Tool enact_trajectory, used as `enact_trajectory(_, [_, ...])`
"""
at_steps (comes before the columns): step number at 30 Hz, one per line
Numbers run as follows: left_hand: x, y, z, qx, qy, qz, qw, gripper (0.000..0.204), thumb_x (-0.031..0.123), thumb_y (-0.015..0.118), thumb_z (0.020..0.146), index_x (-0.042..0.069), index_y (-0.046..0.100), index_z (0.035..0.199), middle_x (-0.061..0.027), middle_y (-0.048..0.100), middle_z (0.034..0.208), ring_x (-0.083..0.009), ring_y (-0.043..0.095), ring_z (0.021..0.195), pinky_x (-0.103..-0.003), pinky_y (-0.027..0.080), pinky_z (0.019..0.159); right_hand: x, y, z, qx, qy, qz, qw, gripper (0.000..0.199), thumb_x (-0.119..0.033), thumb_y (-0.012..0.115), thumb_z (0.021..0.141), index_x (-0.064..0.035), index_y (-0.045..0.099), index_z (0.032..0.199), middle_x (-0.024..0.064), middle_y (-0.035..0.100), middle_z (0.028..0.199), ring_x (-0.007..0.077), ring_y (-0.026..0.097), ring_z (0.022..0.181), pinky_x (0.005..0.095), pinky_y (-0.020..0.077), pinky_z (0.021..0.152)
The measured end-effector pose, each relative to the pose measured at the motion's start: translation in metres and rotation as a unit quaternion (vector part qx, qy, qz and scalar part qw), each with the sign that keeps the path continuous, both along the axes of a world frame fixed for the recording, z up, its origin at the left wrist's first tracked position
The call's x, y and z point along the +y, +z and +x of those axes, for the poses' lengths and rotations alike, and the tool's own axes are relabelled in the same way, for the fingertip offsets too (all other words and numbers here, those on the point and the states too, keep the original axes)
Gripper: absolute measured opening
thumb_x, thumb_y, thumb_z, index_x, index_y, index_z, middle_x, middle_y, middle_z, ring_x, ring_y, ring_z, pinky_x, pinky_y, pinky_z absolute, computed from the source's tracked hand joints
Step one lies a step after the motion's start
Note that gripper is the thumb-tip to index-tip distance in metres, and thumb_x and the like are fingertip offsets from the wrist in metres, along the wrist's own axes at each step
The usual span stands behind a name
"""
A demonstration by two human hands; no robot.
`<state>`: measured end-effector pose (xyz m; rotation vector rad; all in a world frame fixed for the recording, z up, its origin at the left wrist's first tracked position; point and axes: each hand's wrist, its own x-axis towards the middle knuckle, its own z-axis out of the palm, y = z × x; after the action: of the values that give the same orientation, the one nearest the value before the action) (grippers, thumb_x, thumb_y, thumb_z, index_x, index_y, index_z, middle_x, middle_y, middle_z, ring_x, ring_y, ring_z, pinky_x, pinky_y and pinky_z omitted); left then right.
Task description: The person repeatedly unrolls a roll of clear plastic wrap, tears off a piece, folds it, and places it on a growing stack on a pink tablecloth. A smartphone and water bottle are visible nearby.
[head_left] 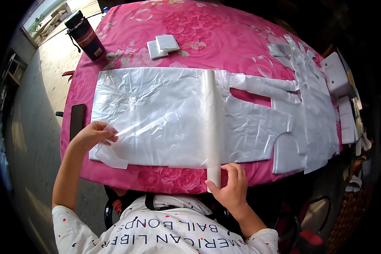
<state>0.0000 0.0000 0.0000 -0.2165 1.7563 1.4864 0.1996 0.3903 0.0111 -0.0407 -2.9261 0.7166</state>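
A roll of clear plastic film [212, 114] lies upright in the view across a stack of white plastic carrier bags [245, 139], its near end past their edge. From it a loose sheet of clear film [144, 127] stretches left over the bags. My left hand [98, 135] pinches the sheet's free end at the stack's left side, and a corner of the film hangs below the fingers. At the roll's near end is my right hand [233, 186], thumb laid on the roll and fingers curled at its right side.
More white bags [315, 127] spread to the right. Two small flat white packets [161, 45] sit on the pink floral tablecloth [194, 25]. A dark flask [85, 36] stands far left, a dark phone [77, 118] near the left edge. White boxes [338, 76] line the right side.
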Motion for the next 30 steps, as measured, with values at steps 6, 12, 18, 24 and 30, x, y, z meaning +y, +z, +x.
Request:
enact_trajectory(6, [-0.035, -0.006, -0.027, 0.045, 0.015, -0.098, 0.994, 0.019, 0.006, 0.066, 0.080, -0.001, 0.063, 0.097, -0.0060, 0.066, 0.080, -0.0114, 0.063, 0.071, -0.026, 0.051, 0.066, -0.010, -0.010, -0.001, -0.215, -0.096, -0.088, 0.968, 0.051, -0.041, 0.071, 0.071, 0.0001, 0.055, 0.096, 0.0215, 0.064, 0.077, 0.0382, 0.064, 0.073, 0.0453, 0.0505, 0.063])
enact_trajectory(12, [-0.002, 0.008, -0.026, 0.347, -0.131, -0.381, 0.847, 0.024, 0.004, 0.064, 0.076, -0.002, 0.061, 0.099, -0.0113, 0.065, 0.087, -0.0245, 0.064, 0.079, -0.033, 0.050, 0.071, -0.001, -0.016, 0.002, -0.182, -0.097, -0.124, 0.971, 0.045, -0.036, 0.070, 0.072, 0.0014, 0.056, 0.092, 0.0227, 0.064, 0.075, 0.0385, 0.064, 0.070, 0.0448, 0.0510, 0.063])
enact_trajectory(18, [0.193, -0.002, 0.042, 0.613, -0.168, -0.097, 0.766, 0.046, 0.003, 0.058, 0.080, 0.000, 0.047, 0.125, -0.0158, 0.049, 0.129, -0.0337, 0.046, 0.119, -0.039, 0.039, 0.098, 0.005, -0.014, 0.004, -0.224, -0.105, -0.135, 0.959, 0.046, -0.037, 0.070, 0.072, 0.0022, 0.056, 0.091, 0.0232, 0.064, 0.077, 0.0381, 0.064, 0.073, 0.0437, 0.0510, 0.065])
enact_trajectory(24, [0.256, -0.060, 0.053, 0.636, -0.202, -0.185, 0.721, 0.058, 0.018, 0.045, 0.085, -0.011, 0.032, 0.134, -0.0270, 0.032, 0.140, -0.0391, 0.029, 0.132, -0.045, 0.022, 0.110, 0.032, -0.017, -0.016, -0.350, -0.044, -0.236, 0.906, 0.056, -0.049, 0.070, 0.075, 0.0052, 0.061, 0.089, 0.0218, 0.065, 0.078, 0.0324, 0.066, 0.073, 0.0371, 0.0509, 0.067])
enact_trajectory(30, [0.259, -0.060, 0.055, 0.661, -0.221, -0.239, 0.676, 0.058, 0.025, 0.038, 0.087, -0.013, 0.034, 0.131, -0.0299, 0.034, 0.138, -0.0398, 0.031, 0.131, -0.046, 0.021, 0.110, 0.054, -0.027, -0.166, -0.187, -0.067, -0.267, 0.943, 0.044, -0.040, 0.058, 0.090, 0.0036, 0.062, 0.086, 0.0056, 0.063, 0.068, 0.0142, 0.059, 0.058, 0.0260, 0.0488, 0.058])
